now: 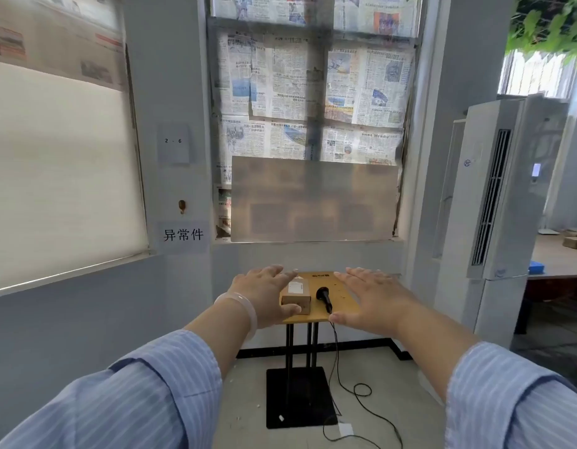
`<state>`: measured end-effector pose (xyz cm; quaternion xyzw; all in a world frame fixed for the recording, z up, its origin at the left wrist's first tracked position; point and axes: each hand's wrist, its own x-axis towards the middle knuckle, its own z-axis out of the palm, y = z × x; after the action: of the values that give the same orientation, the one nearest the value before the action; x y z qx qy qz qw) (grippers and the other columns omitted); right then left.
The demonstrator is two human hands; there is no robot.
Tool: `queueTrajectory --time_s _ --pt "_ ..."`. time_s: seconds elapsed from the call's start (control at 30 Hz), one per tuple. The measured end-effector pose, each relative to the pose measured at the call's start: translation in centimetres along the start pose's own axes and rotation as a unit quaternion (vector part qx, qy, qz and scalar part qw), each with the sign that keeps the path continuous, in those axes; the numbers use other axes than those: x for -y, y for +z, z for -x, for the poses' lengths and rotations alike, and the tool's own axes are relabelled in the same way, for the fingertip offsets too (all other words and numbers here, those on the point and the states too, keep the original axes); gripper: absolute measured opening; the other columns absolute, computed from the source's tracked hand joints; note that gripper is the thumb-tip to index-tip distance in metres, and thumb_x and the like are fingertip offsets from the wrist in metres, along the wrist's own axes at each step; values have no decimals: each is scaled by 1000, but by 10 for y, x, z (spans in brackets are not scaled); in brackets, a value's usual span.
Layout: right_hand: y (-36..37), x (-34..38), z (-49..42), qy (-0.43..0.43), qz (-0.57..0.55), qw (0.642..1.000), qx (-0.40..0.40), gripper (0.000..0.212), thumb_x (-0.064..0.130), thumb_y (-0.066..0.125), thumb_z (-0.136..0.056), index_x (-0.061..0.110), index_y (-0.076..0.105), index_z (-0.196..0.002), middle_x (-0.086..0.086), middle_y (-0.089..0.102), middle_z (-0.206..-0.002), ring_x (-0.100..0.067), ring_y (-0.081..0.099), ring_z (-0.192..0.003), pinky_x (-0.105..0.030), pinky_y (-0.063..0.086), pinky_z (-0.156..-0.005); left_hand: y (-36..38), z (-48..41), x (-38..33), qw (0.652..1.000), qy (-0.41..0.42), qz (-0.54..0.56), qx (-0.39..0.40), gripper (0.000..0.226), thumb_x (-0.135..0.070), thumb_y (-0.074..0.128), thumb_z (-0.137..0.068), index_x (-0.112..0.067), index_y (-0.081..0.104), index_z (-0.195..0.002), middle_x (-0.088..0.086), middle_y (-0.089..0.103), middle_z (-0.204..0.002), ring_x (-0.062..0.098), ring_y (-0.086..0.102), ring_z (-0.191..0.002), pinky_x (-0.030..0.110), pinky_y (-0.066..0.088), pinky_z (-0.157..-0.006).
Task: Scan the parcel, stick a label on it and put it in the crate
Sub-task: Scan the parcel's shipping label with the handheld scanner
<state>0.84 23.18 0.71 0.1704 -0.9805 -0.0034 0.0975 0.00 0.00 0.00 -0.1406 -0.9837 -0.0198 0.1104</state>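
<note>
Parcel: a small cardboard box (296, 299) is seen lying on the left part of a small wooden desk (342, 298), a white label already on its top face; its long axis runs away from the viewer, toward the papered window.
Scanner: a black handheld barcode scanner (324, 297) is laid just right of the parcel, parallel to it, its cable (339, 367) trailing over the front edge to the floor.
Left hand: the left hand (264, 298) is held flat with fingers spread, nothing gripped; the parcel lies just to its right, the thumb overlapping the box's near corner in view, though contact cannot be confirmed.
Right hand: the right hand (374, 299) is likewise spread and empty, over the desk's right side, the scanner lying to its left.
Nearer hand: the left is judged closer to the parcel, the right to the scanner.
Crate: none is made out near the desk.
Stage: scanning is judged not yet begun.
</note>
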Motion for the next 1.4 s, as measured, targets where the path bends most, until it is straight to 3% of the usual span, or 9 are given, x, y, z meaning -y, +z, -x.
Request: queueTrajectory --time_s 0.33,0.57,1.0,1.4 --pt "33 0 -18 9 -11 999 41 89 72 43 -83 30 9 -153 2 9 -162 -18 6 -148 -41 4 -120 38 -22 16 1000 8 -3 19 77 -66 44 -86 -40 11 -151 -6 18 -161 21 19 -146 45 22 -116" --pt "73 -38 -71 19 -19 998 50 89 76 38 -81 33 8 -153 2 11 -162 -17 9 -148 -41 6 -121 79 -80 22 999 -8 4 32 79 -71 41 -84 -41 10 -151 -6 20 -160 21 20 -146 45 23 -115" --pt "137 -159 -243 32 -58 994 90 86 68 46 -84 32 9 -153 1 10 -162 -19 9 -148 -41 7 -121 154 -274 15 993 -65 60 84 80 -73 41 -83 -43 11 -151 -8 18 -161 21 19 -146 44 21 -115" --pt "248 -194 -397 50 -77 986 138 84 67 45 -84 35 7 -152 4 10 -162 -18 12 -148 -40 10 -118 252 -408 98 985 -64 83 139 79 -73 39 -84 -40 13 -151 -6 20 -160 25 25 -144 44 27 -114"
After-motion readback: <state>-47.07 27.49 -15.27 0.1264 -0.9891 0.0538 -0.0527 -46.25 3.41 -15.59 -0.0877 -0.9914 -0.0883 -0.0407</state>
